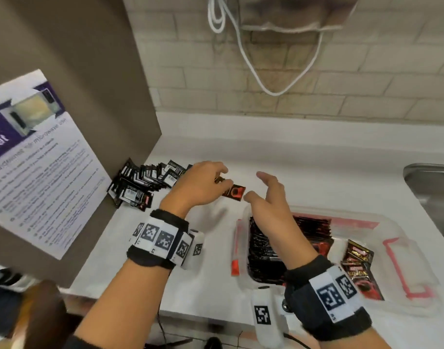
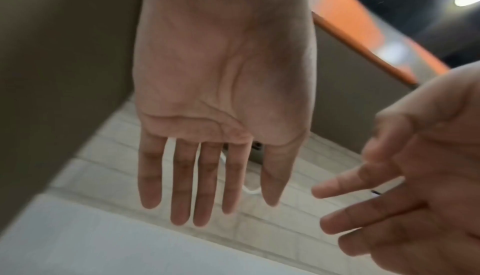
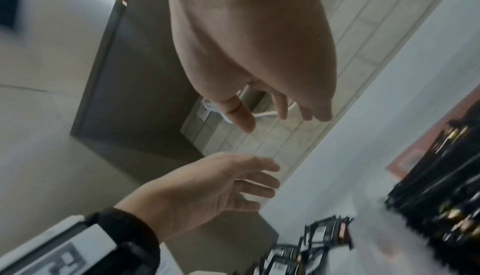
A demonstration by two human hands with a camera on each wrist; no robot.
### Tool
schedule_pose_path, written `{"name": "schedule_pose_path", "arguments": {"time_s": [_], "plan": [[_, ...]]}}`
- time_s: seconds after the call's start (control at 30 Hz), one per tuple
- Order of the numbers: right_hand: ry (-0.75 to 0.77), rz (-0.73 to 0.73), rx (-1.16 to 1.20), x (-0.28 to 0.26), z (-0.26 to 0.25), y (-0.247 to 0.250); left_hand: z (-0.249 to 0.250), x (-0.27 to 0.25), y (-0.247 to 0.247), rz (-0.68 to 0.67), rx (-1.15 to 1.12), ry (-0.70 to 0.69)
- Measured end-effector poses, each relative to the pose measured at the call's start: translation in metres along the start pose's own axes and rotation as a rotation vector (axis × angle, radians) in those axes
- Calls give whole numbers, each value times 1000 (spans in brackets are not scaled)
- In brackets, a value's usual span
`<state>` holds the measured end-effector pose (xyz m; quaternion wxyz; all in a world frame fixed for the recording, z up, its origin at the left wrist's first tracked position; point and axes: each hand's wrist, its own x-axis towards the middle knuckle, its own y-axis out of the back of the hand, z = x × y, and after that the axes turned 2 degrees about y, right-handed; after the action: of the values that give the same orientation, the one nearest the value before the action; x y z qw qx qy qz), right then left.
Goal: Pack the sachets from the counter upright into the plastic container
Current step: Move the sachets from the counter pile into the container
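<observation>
- A printed microwave notice (image 1: 39, 159) hangs on the grey-brown side panel (image 1: 90, 71) at your far left.
- At the foot of that panel, a loose pile of black sachets (image 1: 142, 182) lies on the white counter (image 1: 291, 152), most of them showing their barcode backs.
- Your left hand (image 1: 198, 187) hovers just right of the pile, above the counter. Both wrist views show its fingers (image 2: 182, 187) straight and spread, with nothing in them, so it is empty and relaxed.
- A single red-and-black sachet (image 1: 234, 192) sits tilted just past your left fingertips, between your two hands. I cannot tell whether a finger touches it or whether it lies flat on the counter.
- Your right hand (image 1: 271, 200) is held over the near-left corner of the container, thumb apart from loosely extended fingers, holding nothing.
- The clear plastic container (image 1: 417, 273) with its red seal stands on the counter to your right, well apart from the pile.
- A dense row of sachets (image 1: 266, 253) stands upright on edge in its left part, partly hidden by your right forearm.
- One more sachet (image 1: 359, 268) leans face-up in the container's right part, apart from the row.
- The edge of a steel sink (image 1: 432, 177) shows at the far right, and a white cable (image 1: 266, 84) loops down the tiled wall behind.
</observation>
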<state>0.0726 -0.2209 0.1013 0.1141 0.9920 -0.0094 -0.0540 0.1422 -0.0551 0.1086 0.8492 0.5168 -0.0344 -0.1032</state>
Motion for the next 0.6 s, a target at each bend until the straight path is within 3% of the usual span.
{"name": "schedule_pose_path", "arguments": {"time_s": [0.2, 0.3, 0.4, 0.6], "plan": [[-4, -336, -155, 17, -3, -77, -105, -27, 2, 364, -236, 517], [-52, -509, -207, 30, 0, -116, -143, -43, -1, 485, -303, 713], [-89, -605, -246, 44, 8, -153, -169, -54, -7, 534, -381, 815], [-101, -661, -298, 66, 26, -208, -191, -48, -19, 490, -443, 918]]}}
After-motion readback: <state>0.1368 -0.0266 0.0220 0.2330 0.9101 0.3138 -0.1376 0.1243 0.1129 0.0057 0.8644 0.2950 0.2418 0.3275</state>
